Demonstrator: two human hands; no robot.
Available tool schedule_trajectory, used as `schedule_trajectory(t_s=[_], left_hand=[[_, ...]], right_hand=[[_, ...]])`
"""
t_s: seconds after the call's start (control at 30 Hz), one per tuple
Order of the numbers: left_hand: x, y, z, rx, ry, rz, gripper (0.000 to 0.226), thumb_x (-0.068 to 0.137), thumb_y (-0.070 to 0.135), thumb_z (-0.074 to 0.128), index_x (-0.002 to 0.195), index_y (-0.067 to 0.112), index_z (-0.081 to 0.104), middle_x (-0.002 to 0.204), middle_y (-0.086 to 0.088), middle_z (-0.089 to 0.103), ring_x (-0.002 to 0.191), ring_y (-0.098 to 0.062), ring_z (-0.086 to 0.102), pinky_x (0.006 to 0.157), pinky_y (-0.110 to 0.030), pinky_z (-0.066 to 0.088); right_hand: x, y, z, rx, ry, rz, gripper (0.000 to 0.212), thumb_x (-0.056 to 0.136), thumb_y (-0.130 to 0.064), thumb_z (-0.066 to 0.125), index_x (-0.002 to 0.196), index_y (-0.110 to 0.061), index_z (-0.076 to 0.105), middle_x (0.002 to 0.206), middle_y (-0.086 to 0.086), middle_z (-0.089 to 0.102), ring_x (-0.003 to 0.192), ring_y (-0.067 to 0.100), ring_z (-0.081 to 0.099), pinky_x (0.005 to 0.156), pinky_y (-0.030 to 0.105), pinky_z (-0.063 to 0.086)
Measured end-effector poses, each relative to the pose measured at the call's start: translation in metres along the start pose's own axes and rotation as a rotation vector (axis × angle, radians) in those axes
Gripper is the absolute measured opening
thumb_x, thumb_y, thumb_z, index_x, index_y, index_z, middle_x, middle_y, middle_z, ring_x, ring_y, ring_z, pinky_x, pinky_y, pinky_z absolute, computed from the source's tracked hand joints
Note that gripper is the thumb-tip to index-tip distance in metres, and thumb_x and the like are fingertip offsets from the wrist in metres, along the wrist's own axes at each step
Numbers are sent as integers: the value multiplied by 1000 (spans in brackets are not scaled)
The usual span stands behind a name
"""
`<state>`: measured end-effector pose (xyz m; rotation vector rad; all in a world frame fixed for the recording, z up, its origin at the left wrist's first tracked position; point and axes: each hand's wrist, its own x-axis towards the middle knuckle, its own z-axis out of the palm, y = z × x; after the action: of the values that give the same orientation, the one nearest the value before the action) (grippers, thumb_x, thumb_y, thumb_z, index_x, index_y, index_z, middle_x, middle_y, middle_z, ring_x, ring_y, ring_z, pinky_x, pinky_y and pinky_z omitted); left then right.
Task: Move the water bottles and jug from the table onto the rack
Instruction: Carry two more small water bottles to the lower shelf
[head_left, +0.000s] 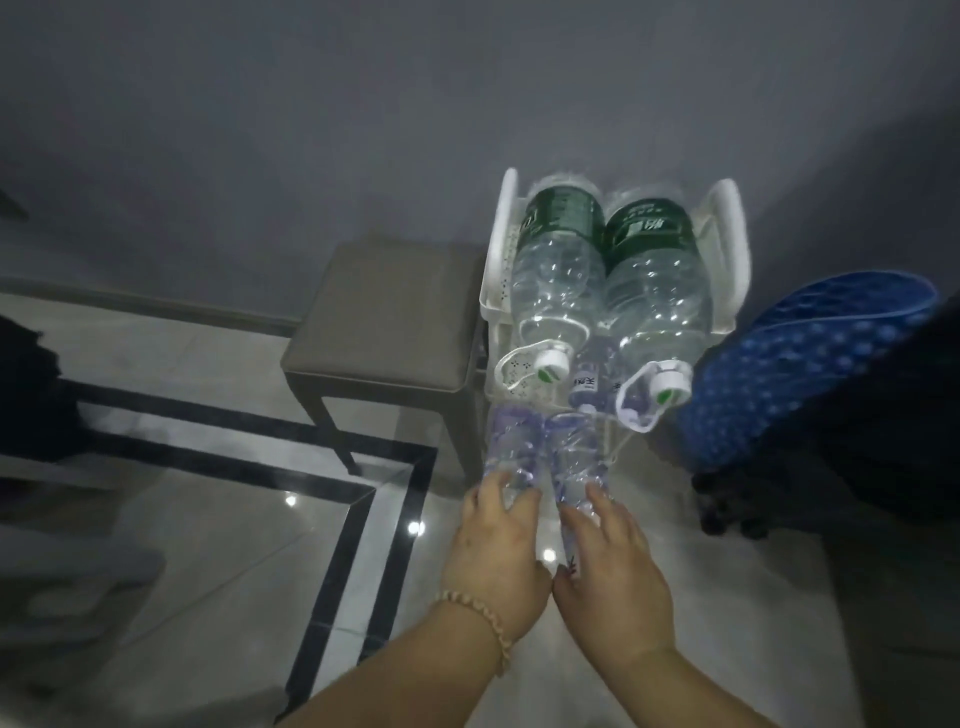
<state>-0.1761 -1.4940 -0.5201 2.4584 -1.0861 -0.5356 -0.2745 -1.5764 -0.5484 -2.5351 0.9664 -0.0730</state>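
Observation:
Two large clear jugs with green labels lie side by side on the top tier of a white rack (497, 244): the left jug (558, 275) and the right jug (654, 296), caps and handles pointing toward me. A small bottle (589, 379) with a purple label shows between them on a lower tier. My left hand (491, 551) grips a small clear bottle (514, 447) by its near end. My right hand (610, 566) grips a second small bottle (576, 452) beside it. Both bottles point into the rack's lower tier.
A grey cushioned stool (384, 322) stands just left of the rack. A blue dotted object (810, 364) lies to the right above a dark shape. The glossy tiled floor (218, 545) has black border stripes. A grey wall is behind.

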Motion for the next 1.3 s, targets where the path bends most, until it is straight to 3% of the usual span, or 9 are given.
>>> schedule_trajectory(t_s=[0.23, 0.43, 0.57, 0.73, 0.87, 1.0, 1.07, 1.17, 1.3], left_hand=[[138, -64, 84, 46, 181, 214, 58, 78, 18, 66, 131, 19, 45, 147, -6, 24, 131, -28, 26, 104, -43, 38], [195, -88, 122, 49, 319, 246, 41, 88, 21, 54, 129, 17, 49, 151, -7, 24, 132, -28, 27, 101, -40, 35], [217, -96, 132, 46, 431, 250, 23, 86, 22, 53, 107, 14, 59, 129, -7, 44, 111, -32, 47, 87, -40, 45], [239, -96, 129, -7, 344, 270, 20, 85, 29, 51, 90, 14, 62, 102, -10, 55, 87, -33, 57, 78, -33, 48], [244, -100, 114, 42, 307, 333, 16, 86, 25, 55, 93, 14, 64, 98, -7, 59, 88, -27, 58, 69, -20, 33], [247, -115, 114, -63, 90, 341, 41, 72, 37, 55, 111, 24, 59, 121, -5, 51, 113, -25, 51, 97, -29, 41], [242, -121, 113, -93, -14, 328, 70, 65, 40, 56, 133, 33, 43, 147, -4, 30, 137, -27, 28, 111, -38, 29], [232, -122, 112, -154, -94, 331, 90, 68, 32, 66, 147, 29, 23, 158, -3, -2, 145, -22, -2, 114, -26, 8], [227, -129, 124, -129, 52, 565, 83, 70, 25, 65, 145, 23, 30, 156, -12, 10, 145, -19, 0, 117, -31, 12]], right_hand=[[123, 48, 107, 43, 243, -21, 55, 74, -20, 75, 126, -22, 56, 147, 9, 39, 128, 31, 43, 89, 43, 48], [169, 50, 144, -26, 396, -87, 33, 84, -15, 63, 117, -18, 57, 146, 13, 38, 116, 33, 52, 83, 43, 48], [188, 50, 150, -109, 451, -42, 20, 83, -9, 61, 102, -15, 58, 146, 15, 35, 107, 37, 54, 73, 43, 50], [199, 48, 152, -155, 449, -39, 27, 60, 2, 78, 77, -9, 60, 111, 21, 60, 77, 38, 61, 51, 37, 50], [211, 45, 155, -197, 441, -15, 21, 66, 1, 71, 82, -9, 63, 95, 13, 57, 84, 34, 59, 61, 41, 52], [216, 51, 155, -271, 380, -52, 29, 80, -11, 59, 109, -16, 61, 121, 10, 49, 115, 31, 47, 89, 37, 47], [214, 52, 151, -257, 299, -67, 36, 84, -18, 58, 120, -20, 56, 136, 9, 38, 126, 30, 37, 97, 36, 43], [210, 51, 141, -234, 175, -73, 53, 85, -32, 62, 134, -23, 45, 150, 8, 23, 134, 29, 27, 102, 37, 39], [208, 52, 115, -185, 132, -94, 57, 78, -27, 70, 131, -22, 47, 153, 10, 20, 136, 29, 28, 105, 38, 36]])
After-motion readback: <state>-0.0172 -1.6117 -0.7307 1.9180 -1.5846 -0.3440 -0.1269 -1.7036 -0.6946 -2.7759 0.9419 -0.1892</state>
